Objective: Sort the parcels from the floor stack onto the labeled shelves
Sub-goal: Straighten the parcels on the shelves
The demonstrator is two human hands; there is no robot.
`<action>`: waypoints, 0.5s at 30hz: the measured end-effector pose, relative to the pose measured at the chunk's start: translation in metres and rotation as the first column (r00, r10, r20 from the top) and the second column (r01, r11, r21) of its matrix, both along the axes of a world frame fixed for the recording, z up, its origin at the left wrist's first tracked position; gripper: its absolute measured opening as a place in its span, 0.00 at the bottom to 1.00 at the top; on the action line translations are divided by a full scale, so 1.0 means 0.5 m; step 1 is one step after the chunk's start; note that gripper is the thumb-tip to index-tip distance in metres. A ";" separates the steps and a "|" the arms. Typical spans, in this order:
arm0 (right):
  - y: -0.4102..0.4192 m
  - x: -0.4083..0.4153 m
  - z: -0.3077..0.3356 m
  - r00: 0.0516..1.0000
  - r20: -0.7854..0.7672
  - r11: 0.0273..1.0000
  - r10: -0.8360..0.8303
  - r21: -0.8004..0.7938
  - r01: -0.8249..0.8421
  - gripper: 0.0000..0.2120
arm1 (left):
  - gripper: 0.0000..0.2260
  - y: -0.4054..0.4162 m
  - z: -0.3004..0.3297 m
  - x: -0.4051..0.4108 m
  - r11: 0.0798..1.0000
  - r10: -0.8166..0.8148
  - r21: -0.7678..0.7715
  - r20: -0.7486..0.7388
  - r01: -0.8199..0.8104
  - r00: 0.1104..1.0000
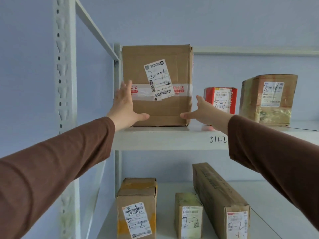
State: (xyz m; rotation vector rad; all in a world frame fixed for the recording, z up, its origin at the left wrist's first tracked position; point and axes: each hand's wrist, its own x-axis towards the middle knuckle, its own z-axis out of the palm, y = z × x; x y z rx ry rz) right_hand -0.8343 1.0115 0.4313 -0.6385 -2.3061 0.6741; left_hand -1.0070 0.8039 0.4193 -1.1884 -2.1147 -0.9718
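Observation:
A large brown cardboard parcel (157,87) with a white label marked "2-1" stands upright on the upper shelf (165,138), at its left end. My left hand (125,106) lies flat against the parcel's left side, fingers straight and thumb spread across the lower front. My right hand (202,112) reaches to the parcel's lower right corner with straight fingers, thumb pointing at the front. Whether the right fingers touch the box I cannot tell.
On the same shelf stand a red box (221,99) and a taped brown parcel (269,99), both marked "2-1". The lower shelf (269,195) holds three parcels marked "2-2". A white perforated upright (64,100) rises at the left.

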 end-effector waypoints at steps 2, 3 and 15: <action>0.001 -0.012 -0.006 0.998 0.036 0.998 -0.054 -0.034 0.055 0.53 | 0.60 -0.008 0.006 -0.044 0.999 -0.008 0.035 0.131 0.003 0.991; 0.006 -0.016 -0.009 0.997 0.041 0.995 -0.069 -0.067 0.072 0.52 | 0.61 -0.010 0.009 -0.063 0.999 -0.029 0.046 0.219 0.020 0.975; 0.040 -0.053 0.001 0.997 0.069 0.984 0.035 -0.178 -0.023 0.39 | 0.53 0.033 0.020 -0.129 0.996 -0.043 -0.052 0.460 0.075 0.887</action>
